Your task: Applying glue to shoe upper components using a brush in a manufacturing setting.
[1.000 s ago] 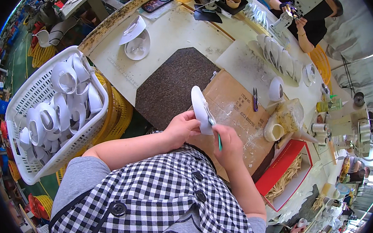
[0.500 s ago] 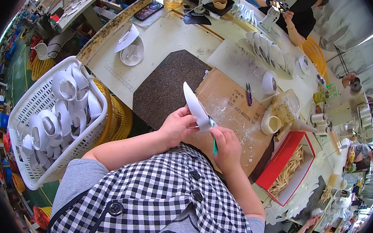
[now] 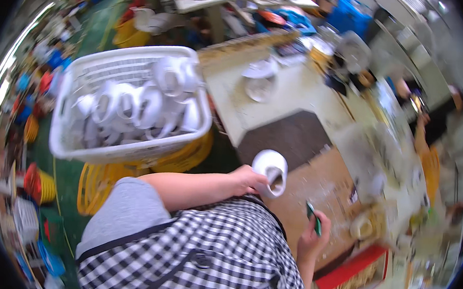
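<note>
My left hand point(image 3: 249, 180) is closed on the near edge of a curved white shoe upper point(image 3: 269, 161). The piece is held just in front of the apron, and its rounded opening shows at the lower right. To the right, apart from it, my right hand point(image 3: 314, 239) is wrapped round a small green-handled tool point(image 3: 314, 219). The tool points up and away; blur hides its exact kind. Below the hands lie a brown cardboard sheet point(image 3: 315, 186) with white scraps on it and a dark mat point(image 3: 286, 135).
At left a white plastic basket point(image 3: 127, 157) holds several white uppers point(image 3: 150, 108), above yellow baskets point(image 3: 97, 188). A red box point(image 3: 340, 281) of thin pale sticks stands at the right. More white pieces point(image 3: 260, 81) lie at the back. Another person point(image 3: 434, 122) sits far right.
The view has swung left, towards the basket. My right hand and the tool have come away from the white upper, which has turned in my left hand to show its opening.
</note>
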A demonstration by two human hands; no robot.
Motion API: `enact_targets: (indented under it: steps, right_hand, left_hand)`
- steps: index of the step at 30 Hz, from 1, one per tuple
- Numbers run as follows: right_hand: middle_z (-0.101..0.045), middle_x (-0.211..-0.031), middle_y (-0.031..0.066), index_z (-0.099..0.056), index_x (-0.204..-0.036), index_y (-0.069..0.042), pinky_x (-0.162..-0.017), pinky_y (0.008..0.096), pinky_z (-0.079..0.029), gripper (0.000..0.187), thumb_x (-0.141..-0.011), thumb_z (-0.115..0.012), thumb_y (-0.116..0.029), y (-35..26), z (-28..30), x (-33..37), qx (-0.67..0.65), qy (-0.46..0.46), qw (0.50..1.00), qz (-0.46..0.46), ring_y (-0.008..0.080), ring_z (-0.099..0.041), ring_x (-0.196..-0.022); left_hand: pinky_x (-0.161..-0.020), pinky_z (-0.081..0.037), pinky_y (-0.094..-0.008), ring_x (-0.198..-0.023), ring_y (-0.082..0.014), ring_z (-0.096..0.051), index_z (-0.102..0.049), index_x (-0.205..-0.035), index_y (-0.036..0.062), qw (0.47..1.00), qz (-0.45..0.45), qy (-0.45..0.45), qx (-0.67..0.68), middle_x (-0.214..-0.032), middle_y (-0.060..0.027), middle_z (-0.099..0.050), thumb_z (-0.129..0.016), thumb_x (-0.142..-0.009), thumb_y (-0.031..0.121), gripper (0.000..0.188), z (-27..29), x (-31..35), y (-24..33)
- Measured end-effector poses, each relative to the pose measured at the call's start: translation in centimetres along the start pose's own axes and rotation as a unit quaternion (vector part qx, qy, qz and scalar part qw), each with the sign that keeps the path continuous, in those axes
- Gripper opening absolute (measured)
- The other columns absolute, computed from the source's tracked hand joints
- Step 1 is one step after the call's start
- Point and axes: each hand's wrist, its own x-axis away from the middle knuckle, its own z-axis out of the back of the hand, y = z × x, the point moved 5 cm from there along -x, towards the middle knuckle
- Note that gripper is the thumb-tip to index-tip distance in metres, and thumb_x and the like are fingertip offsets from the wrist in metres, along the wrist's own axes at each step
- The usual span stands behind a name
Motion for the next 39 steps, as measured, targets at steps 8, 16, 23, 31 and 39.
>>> enact_targets:
  steps: [8, 16, 23, 31, 39]
  right_hand:
    - [-0.059, -0.092, 0.0113, -0.056, -0.099, 0.002, -0.078, 0.0300, -0.047, 0.010, -0.089, -0.055, 0.001, -0.9, -4.1, -2.1, -0.044, -0.057, 0.997, -0.018, 0.0206, -0.057, -0.086]
    - [-0.059, -0.092, 0.0109, -0.056, -0.097, 0.001, -0.077, 0.0305, -0.047, 0.009, -0.088, -0.056, -0.001, -4.8, -11.6, -6.5, -0.081, -0.129, 0.988, 0.011, 0.0214, -0.058, -0.086]
    - [-0.060, -0.092, 0.0113, -0.057, -0.098, -0.001, -0.077, 0.0315, -0.047, 0.009, -0.088, -0.056, -0.003, -6.7, -15.5, -7.6, -0.048, -0.171, 0.984, 0.027, 0.0225, -0.058, -0.086]
    - [-0.059, -0.092, 0.0109, -0.056, -0.097, -0.001, -0.077, 0.0306, -0.046, 0.008, -0.090, -0.055, -0.004, -7.7, -16.3, -8.4, -0.012, -0.151, 0.988, -0.004, 0.0218, -0.057, -0.086]
    - [-0.058, -0.091, 0.0110, -0.055, -0.099, 0.000, -0.077, 0.0304, -0.046, 0.010, -0.091, -0.054, -0.005, -8.8, -17.8, -7.9, 0.027, -0.146, 0.985, -0.086, 0.0215, -0.057, -0.085]
  left_hand:
    - [-0.067, -0.052, -0.0332, -0.082, -0.0211, -0.059, -0.044, -0.113, -0.0043, 0.973, -0.128, 0.187, -0.046, -0.097, -0.0149, -0.055, -0.070, -0.065, 0.012, 0.057, 7.7, 0.8, 3.1]
    - [-0.069, -0.054, -0.0338, -0.082, -0.0211, -0.060, -0.028, -0.130, 0.0023, 0.880, -0.328, 0.344, 0.006, -0.101, -0.0137, -0.053, -0.069, -0.074, 0.012, 0.070, 23.6, 16.9, 17.3]
    - [-0.076, -0.052, -0.0316, -0.089, -0.0237, -0.064, -0.033, -0.130, -0.0065, 0.691, -0.314, 0.595, -0.266, -0.107, -0.0221, -0.060, -0.068, -0.070, 0.031, 0.079, 39.1, 26.4, 27.3]
    - [-0.057, -0.056, -0.0388, -0.062, -0.0325, -0.067, -0.062, -0.093, -0.0100, 0.710, -0.069, 0.614, -0.337, -0.087, -0.0259, -0.064, -0.059, -0.079, 0.037, 0.049, 51.8, 23.2, 30.7]
    - [-0.056, -0.056, -0.0480, -0.076, -0.0413, -0.065, -0.057, -0.105, -0.0080, 0.763, -0.002, 0.573, -0.300, -0.098, -0.0271, -0.062, -0.042, -0.095, 0.031, 0.043, 63.4, 17.7, 29.9]
